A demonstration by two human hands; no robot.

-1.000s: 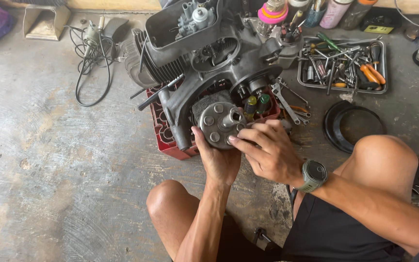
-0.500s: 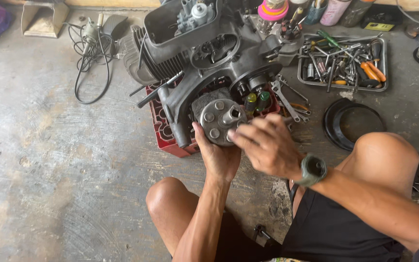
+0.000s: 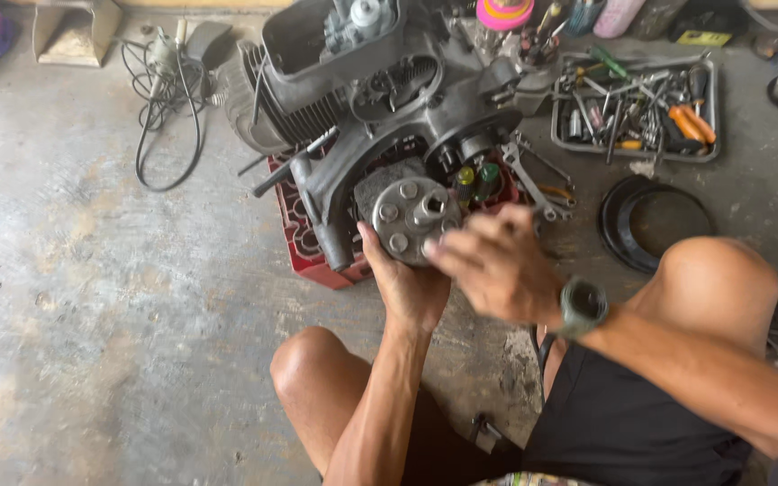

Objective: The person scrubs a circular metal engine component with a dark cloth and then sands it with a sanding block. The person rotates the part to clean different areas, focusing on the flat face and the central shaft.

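A grey engine block rests on a red plastic crate on the concrete floor. At its near side sits a round metal clutch hub with several bosses. My left hand cups the hub from below, thumb on its left rim. My right hand, blurred with motion and wearing a wristwatch, hovers just right of the hub with fingers spread. I cannot make out anything held in it.
A metal tray of screwdrivers and wrenches lies at the upper right. A black rubber ring lies beside my right knee. Loose wrenches sit near the engine. A power tool with a coiled black cord lies at the upper left.
My right hand has come off the hub's face and shifted slightly right, now blurred. The left hand stays under the hub. The camera view moved a little.
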